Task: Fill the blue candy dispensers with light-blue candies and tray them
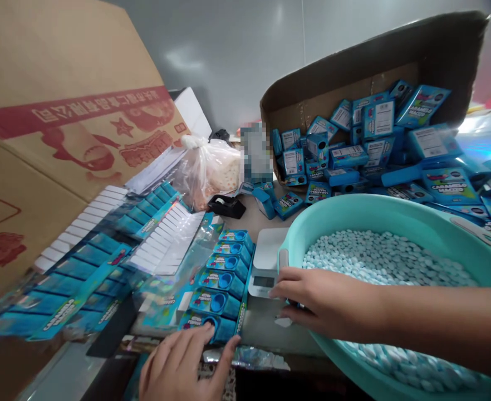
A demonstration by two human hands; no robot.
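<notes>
My left hand [182, 362] lies at the bottom edge with its fingers spread, the fingertips resting on the nearest blue candy box [206, 326] of a row of such boxes [224, 275]. My right hand [320, 301] reaches in from the right across the rim of a teal basin [354, 214] full of small pale blue tablets [379, 259]. Its fingers are curled over something at the basin's near rim, beside a small white scale [266, 262]; what they hold is hidden.
A tipped cardboard box [354, 72] at the back right spills many blue candy boxes [379, 145]. Packed rows of boxes [103, 245] lie left, under a big printed carton [53, 128]. A plastic bag [207, 167] and black tape dispenser [226, 206] sit behind.
</notes>
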